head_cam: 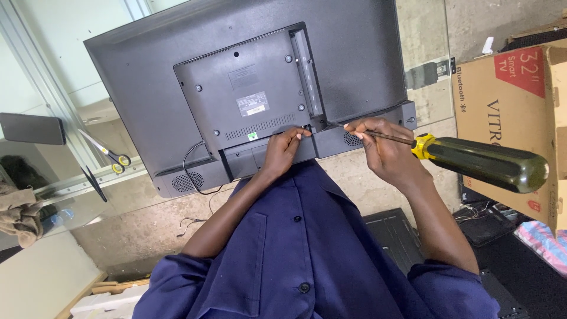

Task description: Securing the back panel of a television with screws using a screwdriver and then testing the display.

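Note:
A black flat-screen television (153,77) lies face down on a glass surface, its rear cover (248,88) toward me. My left hand (282,149) rests with curled fingers on the lower edge of the rear cover, pressing there. My right hand (384,149) grips the metal shaft of a screwdriver (481,162) with a dark green and yellow handle. The tip points at the seam near the cover's lower right corner. A thin black cable (195,162) loops out from the television's bottom edge.
Scissors with yellow handles (106,150) and a dark phone (32,129) lie on the glass to the left, beside a brown cloth (20,215). A cardboard television box (508,112) stands at the right. Black panels (396,233) lie on the floor below.

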